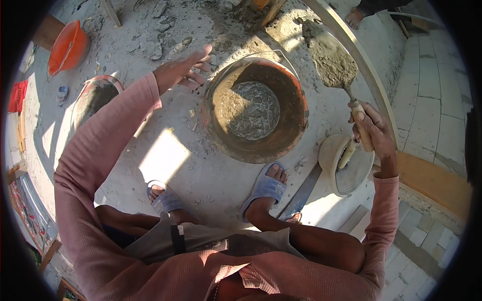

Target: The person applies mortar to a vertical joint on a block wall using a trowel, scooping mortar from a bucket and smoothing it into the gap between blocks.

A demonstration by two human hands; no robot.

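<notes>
A bucket (221, 143) caked with mortar stands in front of my feet, its wire handle tipped to the far side. Wet grey mortar (253, 110) with a watery, foamy surface lies inside it. My right hand (374, 128), right of the bucket, is wrapped round the wooden handle of a trowel (331, 60). Grey mortar covers the trowel's blade, which points away from me. My left hand (186, 70) hovers at the bucket's upper left, fingers spread and holding nothing.
Below my right hand sits a pale round container (329, 168) with a handled tool (347, 155) in it. Leftward are an orange bucket (68, 47) and another mortar-stained bucket (95, 100). A wooden board (369, 65) runs along the right. Someone's bare foot (354, 18) shows at the top right.
</notes>
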